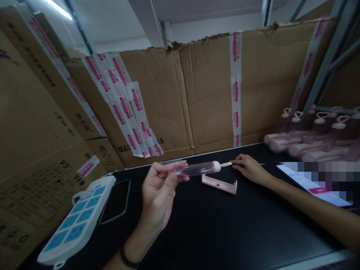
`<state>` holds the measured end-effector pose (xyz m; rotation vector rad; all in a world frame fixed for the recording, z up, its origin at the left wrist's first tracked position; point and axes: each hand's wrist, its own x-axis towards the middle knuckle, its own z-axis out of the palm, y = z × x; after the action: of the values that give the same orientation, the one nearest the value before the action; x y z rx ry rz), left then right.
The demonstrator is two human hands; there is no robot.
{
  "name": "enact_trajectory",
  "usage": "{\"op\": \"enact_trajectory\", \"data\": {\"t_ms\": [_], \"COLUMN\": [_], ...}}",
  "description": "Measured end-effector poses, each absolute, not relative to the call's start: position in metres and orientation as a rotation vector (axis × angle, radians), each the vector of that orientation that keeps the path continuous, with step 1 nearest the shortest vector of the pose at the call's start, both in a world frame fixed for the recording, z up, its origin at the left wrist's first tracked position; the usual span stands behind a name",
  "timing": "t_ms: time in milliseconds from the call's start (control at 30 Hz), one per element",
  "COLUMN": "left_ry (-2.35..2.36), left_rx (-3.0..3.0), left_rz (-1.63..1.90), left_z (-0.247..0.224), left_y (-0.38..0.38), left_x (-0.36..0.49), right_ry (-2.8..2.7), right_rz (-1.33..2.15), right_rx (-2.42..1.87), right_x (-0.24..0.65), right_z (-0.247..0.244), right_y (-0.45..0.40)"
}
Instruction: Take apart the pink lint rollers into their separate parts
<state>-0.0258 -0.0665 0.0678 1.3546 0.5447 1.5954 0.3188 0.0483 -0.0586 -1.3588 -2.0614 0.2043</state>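
My left hand (161,191) is closed around one end of a clear pink tube (197,169), held nearly level above the black table. A pale pink cap (216,166) sits on the tube's right end, with a thin light loop (225,164) sticking out from it. At the loop's tip, the fingers of my right hand (249,167) are pinched together. Just below the tube lies a pale pink bracket-shaped plastic piece (219,184) with a hole in its middle and upturned ends.
A white power strip (80,221) and a dark phone (116,201) lie on the left. Several capped pink tubes and pink pieces (312,146) are gathered at the back right, near a lit screen (306,183). Cardboard (210,97) walls the back of the black table (208,232).
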Motion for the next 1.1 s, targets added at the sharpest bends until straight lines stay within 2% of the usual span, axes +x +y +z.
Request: {"op": "enact_trajectory", "data": {"t_ms": [167,333,433,533,667,767,900,1000,1100], "left_ry": [0.549,0.583,0.611,0.644,0.709,0.853,0.996,0.876,0.883], "left_rx": [1.352,1.341,1.307,1.252,1.342,1.722,2.709,3.158,3.226], "left_rz": [1.570,1.564,1.533,1.489,1.365,1.362,1.398,1.154,0.941], "left_z": [0.070,0.070,0.065,0.057,0.049,0.048,0.047,0.042,0.034], "left_y": [-0.066,-0.063,-0.060,-0.057,-0.051,-0.048,-0.056,-0.068,-0.075], "left_x": [-0.024,-0.026,-0.024,-0.020,-0.022,-0.028,-0.025,-0.014,-0.006], "right_ry": [-1.957,-1.774,-1.748,-1.521,-1.397,-1.358,-1.371,-1.447,-1.516], "right_rz": [0.239,0.276,0.503,0.930,1.111,1.118,1.157,1.224,1.210], "right_rx": [-1.316,-1.208,-1.005,-0.731,-0.792,-0.860,-0.902,-0.855,-0.840], "right_x": [0.315,0.299,0.274,0.240,0.212,0.206,0.203,0.198,0.197], "right_z": [-0.054,-0.017,0.008,0.021,0.024,0.023,0.021,0.017,0.014], "right_y": [0.044,0.016,-0.018,-0.054,-0.078,-0.081,-0.088,-0.097,-0.103]}}
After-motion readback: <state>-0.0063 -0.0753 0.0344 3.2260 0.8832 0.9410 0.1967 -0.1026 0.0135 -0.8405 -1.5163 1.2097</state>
